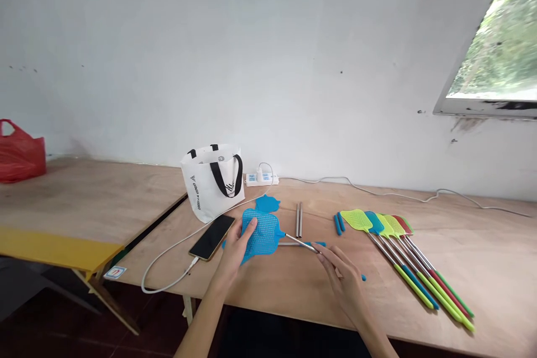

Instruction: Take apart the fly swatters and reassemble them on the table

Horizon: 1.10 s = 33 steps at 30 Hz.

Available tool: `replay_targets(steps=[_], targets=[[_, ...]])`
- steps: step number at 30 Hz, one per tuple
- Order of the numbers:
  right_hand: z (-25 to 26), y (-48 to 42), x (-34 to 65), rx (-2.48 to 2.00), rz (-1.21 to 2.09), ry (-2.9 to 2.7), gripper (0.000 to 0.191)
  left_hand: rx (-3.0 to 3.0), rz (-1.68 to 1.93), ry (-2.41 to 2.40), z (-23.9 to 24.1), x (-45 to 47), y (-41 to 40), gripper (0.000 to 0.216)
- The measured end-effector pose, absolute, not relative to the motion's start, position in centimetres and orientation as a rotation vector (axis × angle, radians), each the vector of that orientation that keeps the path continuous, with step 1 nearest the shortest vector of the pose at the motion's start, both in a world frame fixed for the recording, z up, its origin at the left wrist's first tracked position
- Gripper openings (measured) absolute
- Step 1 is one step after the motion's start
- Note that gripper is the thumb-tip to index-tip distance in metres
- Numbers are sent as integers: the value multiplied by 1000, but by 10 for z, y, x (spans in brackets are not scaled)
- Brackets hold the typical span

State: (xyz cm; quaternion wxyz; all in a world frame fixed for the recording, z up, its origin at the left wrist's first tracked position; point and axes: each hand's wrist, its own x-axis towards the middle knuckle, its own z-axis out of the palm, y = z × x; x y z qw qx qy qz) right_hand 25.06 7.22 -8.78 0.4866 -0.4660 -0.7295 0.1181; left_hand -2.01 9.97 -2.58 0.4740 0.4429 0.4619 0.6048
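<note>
A blue fly swatter is held between both hands above the table. My left hand is closed on its mesh head, thumb on top. My right hand pinches its thin metal rod; a bit of blue shows past that hand. Beneath lies another metal rod with a blue grip, partly covered by the held swatter. Just behind is a loose blue swatter head. Two metal tubes and two short blue grips lie farther right.
Several fly swatters with green, blue and red grips lie fanned at the right. A phone on a white cable, a white bag and a power strip stand left and behind. A red bag sits on the neighbouring table.
</note>
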Motion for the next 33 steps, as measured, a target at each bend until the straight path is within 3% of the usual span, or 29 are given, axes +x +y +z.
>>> replay_targets(steps=[9, 19, 24, 33], targets=[[-71, 63, 258, -1084, 178, -1805, 34, 894, 1449, 1082, -20, -9, 91, 66], [-74, 66, 268, -1087, 1, -1927, 34, 1137, 1469, 1049, -27, -9, 93, 45], [-72, 69, 268, -1065, 145, -1770, 30, 1064, 1497, 1079, -25, -11, 94, 47], [-92, 72, 251, -972, 715, -1575, 26, 992, 1496, 1036, -19, -14, 92, 53]])
